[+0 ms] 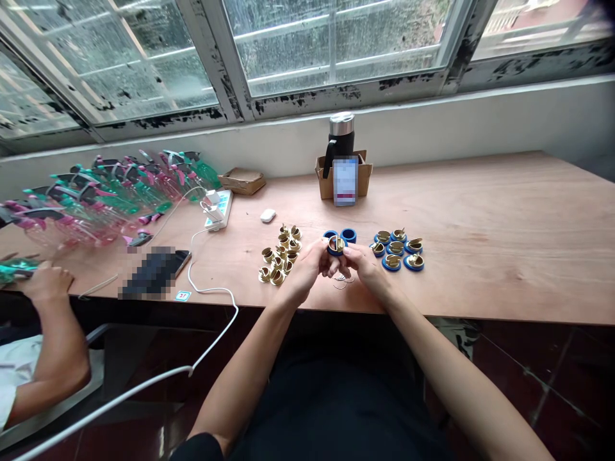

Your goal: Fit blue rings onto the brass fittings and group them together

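Note:
Close to the table's front edge, my left hand [311,262] and my right hand [364,261] pinch a brass cup-shaped fitting with a blue ring [337,245] between them. Just behind it stand two blue rings [348,235], one partly covered by the held piece. Under my fingers lie a few thin pale loops [341,280], too small to name. Left of my left hand is a cluster of plain brass fittings [281,256]. To the right of my right hand sit several brass fittings with blue rings [396,248] around their bases.
Behind the work, a cardboard box [364,180] holds a black flask [341,131], with a phone [344,182] propped in front. Leftward are a white case [268,216], a power strip [220,210], a dark phone [154,272] and several spray bottles [110,192]. A co-worker's hand [49,282] is far left.

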`<state>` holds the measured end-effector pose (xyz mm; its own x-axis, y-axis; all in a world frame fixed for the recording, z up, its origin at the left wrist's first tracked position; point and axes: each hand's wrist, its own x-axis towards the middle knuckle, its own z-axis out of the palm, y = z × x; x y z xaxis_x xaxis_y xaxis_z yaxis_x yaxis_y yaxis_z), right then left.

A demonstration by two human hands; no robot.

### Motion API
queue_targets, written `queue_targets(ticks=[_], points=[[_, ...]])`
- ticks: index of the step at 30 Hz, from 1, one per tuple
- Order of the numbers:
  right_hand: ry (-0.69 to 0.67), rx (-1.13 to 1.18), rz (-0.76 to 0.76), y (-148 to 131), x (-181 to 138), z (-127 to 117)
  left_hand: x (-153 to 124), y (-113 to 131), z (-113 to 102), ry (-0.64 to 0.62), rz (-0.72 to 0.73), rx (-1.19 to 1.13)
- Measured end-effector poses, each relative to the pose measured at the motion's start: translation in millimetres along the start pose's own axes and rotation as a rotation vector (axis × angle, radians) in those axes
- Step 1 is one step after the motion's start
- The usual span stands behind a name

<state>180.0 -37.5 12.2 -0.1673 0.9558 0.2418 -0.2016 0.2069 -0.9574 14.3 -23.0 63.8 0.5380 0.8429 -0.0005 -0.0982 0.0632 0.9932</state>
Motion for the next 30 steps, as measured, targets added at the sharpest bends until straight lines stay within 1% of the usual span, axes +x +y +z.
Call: queue_targets(ticks=[5, 9, 13, 17, 19, 22, 24, 27, 30], points=[[-0.001, -0.091, 0.016, -5.5, -1.0, 0.7, 0.1, -3.7, 0.0, 0.029, -0.01, -0.003], [-0.001, -0.159, -0.018, -8.3, -2.1, -0.7, 0.5, -2.4, -2.0, 0.026, -0.023, 0.004], [-0.005, -0.243, -0.066, -9.8, -2.4, -4.0, -0.6, 3.3, -4.8, 0.006, -0.067, 0.013], [-0.115, -0.449, -0.095, -19.8, -4.5, -9.3, -2.9, 4.1, -6.2, 0.003, -0.112, 0.104], [-0.169, -0.581, -0.065, -27.7, -7.7, -13.6, -3.0, 2.2, -6.0, 0.033, -0.12, 0.111], [-0.257, -0.785, 0.032, -38.7, -14.6, -22.7, -0.5, 0.7, -6.7, 0.116, -0.099, 0.053], [-0.28, -0.929, 0.09, -43.6, -18.7, -28.8, 2.0, 1.5, -8.7, 0.147, -0.085, 0.01], [-0.336, -1.062, 0.188, -48.1, -20.9, -32.9, 4.2, 4.4, -13.3, 0.152, -0.083, -0.048], [-0.392, -1.137, 0.264, -50.2, -18.9, -29.4, 3.5, 7.2, -16.4, 0.139, -0.107, -0.108]])
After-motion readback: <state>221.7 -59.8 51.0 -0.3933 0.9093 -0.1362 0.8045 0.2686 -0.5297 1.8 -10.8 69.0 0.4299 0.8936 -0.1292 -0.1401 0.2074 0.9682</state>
